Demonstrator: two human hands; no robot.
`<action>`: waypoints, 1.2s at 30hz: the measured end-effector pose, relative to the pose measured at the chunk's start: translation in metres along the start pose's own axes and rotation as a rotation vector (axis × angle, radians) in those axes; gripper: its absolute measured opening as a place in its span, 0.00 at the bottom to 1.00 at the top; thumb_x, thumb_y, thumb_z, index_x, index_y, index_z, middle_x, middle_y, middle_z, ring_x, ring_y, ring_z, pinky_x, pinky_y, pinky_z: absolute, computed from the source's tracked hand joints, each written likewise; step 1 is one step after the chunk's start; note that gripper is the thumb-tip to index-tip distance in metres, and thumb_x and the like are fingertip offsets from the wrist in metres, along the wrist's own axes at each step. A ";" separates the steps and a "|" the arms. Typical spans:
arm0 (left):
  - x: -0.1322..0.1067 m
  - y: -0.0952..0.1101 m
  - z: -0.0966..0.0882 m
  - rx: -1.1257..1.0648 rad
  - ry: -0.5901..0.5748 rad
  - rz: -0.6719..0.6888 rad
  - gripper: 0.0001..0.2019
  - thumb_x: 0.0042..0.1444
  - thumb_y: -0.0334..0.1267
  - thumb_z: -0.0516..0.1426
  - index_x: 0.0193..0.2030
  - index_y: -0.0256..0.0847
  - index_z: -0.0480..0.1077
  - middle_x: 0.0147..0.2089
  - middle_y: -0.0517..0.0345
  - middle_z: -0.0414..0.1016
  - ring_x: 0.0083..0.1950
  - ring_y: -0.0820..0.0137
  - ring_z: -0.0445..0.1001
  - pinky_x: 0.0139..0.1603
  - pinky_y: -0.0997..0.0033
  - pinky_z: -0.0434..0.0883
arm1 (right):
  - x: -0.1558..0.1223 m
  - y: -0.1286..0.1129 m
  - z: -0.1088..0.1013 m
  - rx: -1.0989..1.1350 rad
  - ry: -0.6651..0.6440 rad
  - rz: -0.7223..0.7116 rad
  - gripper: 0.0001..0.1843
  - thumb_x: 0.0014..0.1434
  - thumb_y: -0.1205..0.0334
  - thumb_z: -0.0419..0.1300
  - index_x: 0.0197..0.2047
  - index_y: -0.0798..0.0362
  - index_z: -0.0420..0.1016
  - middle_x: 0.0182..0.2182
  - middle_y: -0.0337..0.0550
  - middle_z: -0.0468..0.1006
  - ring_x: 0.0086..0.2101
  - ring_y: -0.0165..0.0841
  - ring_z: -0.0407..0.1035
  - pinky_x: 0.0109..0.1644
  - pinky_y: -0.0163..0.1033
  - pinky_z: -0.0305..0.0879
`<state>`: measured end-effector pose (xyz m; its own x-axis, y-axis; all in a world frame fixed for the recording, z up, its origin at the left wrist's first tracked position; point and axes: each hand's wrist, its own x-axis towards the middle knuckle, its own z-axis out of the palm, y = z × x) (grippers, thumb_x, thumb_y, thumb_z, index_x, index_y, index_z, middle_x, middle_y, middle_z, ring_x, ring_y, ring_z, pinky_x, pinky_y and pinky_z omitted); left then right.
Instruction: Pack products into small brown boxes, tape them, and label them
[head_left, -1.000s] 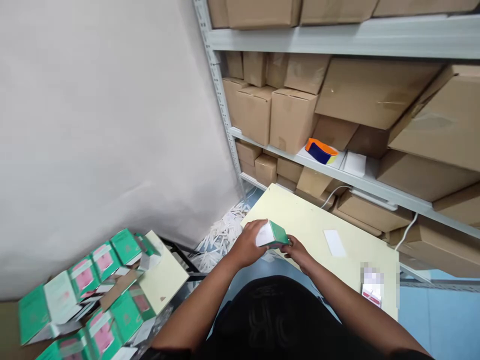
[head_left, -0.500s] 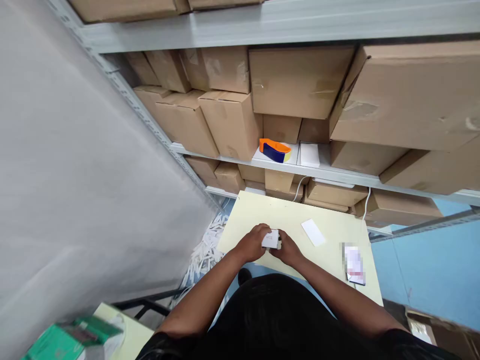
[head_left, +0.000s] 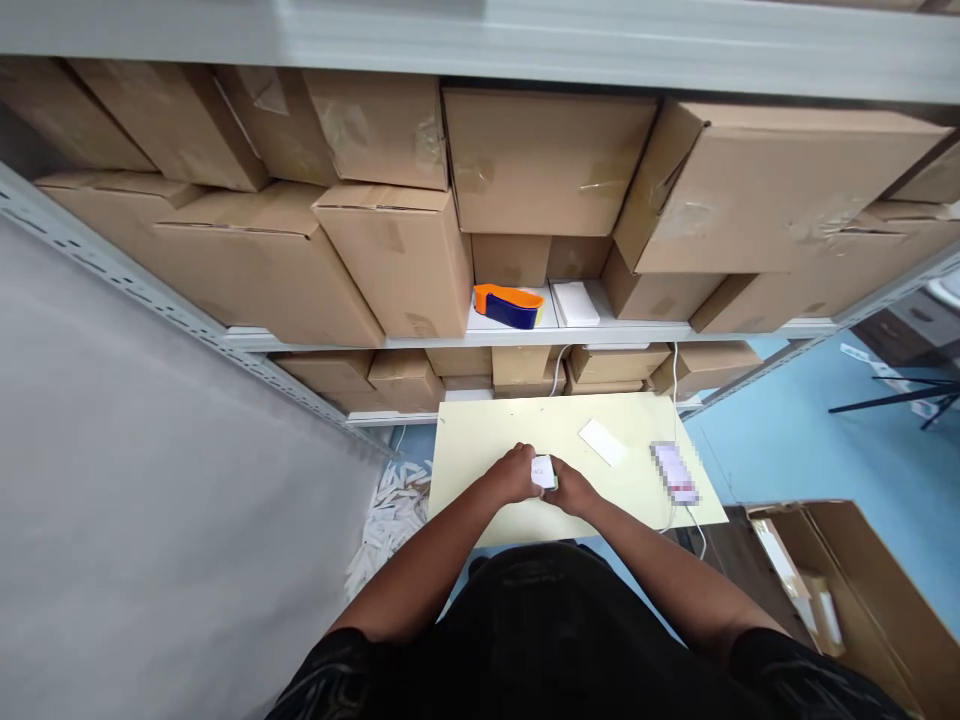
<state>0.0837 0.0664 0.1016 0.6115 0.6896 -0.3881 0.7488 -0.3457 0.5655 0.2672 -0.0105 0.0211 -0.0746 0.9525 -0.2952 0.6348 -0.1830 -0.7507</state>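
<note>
Between my two hands, over the near part of a pale yellow table [head_left: 480, 430], is a small white box [head_left: 543, 472] with faint printing on its top. My left hand [head_left: 514, 473] is closed on the box's left side. On its right side my right hand [head_left: 572, 489] grips it, fingers curled round the edge. The fingertips and the underside of the box are partly hidden. Beyond my right hand a flat white card-like piece [head_left: 602, 442] lies on the table. Farther right lies a phone [head_left: 675, 473], its screen blurred out.
A metal rack [head_left: 637, 336] filled with cardboard boxes [head_left: 551, 160] rises behind the table. On its shelf sit an orange and blue band [head_left: 510, 306] and a white stack [head_left: 575, 303]. White strips [head_left: 386, 520] litter the floor left; an open carton [head_left: 862, 590] stands right.
My view has swung to the right, bringing the open carton more into sight and losing the green box at lower left. Both hands still hold the white box, which looks slightly turned.
</note>
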 end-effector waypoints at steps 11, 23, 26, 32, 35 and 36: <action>0.023 0.032 -0.012 0.259 -0.085 0.099 0.24 0.41 0.39 0.70 0.46 0.41 0.70 0.52 0.48 0.70 0.54 0.52 0.70 0.47 0.59 0.71 | 0.000 0.006 -0.024 0.034 0.009 -0.079 0.36 0.47 0.58 0.73 0.58 0.46 0.65 0.48 0.42 0.78 0.45 0.40 0.74 0.44 0.41 0.68; -0.050 0.014 0.053 -0.193 0.285 -0.006 0.33 0.56 0.46 0.64 0.67 0.45 0.63 0.62 0.46 0.71 0.59 0.54 0.71 0.59 0.53 0.68 | -0.020 0.030 -0.022 0.036 0.062 -0.105 0.54 0.49 0.54 0.72 0.73 0.46 0.49 0.58 0.52 0.71 0.51 0.44 0.71 0.55 0.50 0.69; -0.036 0.005 0.064 -0.485 0.385 -0.120 0.37 0.56 0.52 0.64 0.69 0.43 0.59 0.62 0.45 0.72 0.57 0.58 0.74 0.57 0.58 0.71 | -0.029 0.030 -0.023 0.080 -0.130 -0.149 0.54 0.52 0.60 0.69 0.75 0.43 0.47 0.54 0.46 0.74 0.49 0.40 0.71 0.54 0.47 0.69; -0.012 0.000 0.053 -0.458 0.480 -0.252 0.22 0.57 0.48 0.62 0.55 0.42 0.68 0.51 0.53 0.77 0.51 0.62 0.75 0.53 0.64 0.71 | -0.029 0.013 -0.035 0.204 -0.229 -0.123 0.30 0.54 0.61 0.65 0.60 0.47 0.71 0.47 0.42 0.78 0.44 0.37 0.72 0.47 0.41 0.68; -0.008 0.005 0.048 -0.405 0.344 -0.224 0.13 0.56 0.39 0.60 0.48 0.42 0.69 0.48 0.55 0.77 0.49 0.65 0.76 0.50 0.68 0.70 | -0.024 -0.002 -0.041 0.159 0.025 -0.037 0.09 0.62 0.52 0.59 0.39 0.49 0.74 0.35 0.40 0.77 0.36 0.36 0.71 0.42 0.40 0.66; -0.007 0.006 0.048 -0.390 0.311 -0.208 0.12 0.55 0.37 0.59 0.47 0.42 0.69 0.48 0.56 0.77 0.48 0.66 0.76 0.49 0.68 0.70 | -0.022 -0.007 -0.042 0.140 0.079 0.007 0.11 0.63 0.50 0.57 0.36 0.48 0.72 0.32 0.38 0.76 0.34 0.35 0.71 0.39 0.40 0.65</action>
<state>0.0965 0.0293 0.0732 0.3112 0.8948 -0.3202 0.6595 0.0393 0.7507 0.2966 -0.0202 0.0574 -0.0069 0.9663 -0.2574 0.5215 -0.2162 -0.8254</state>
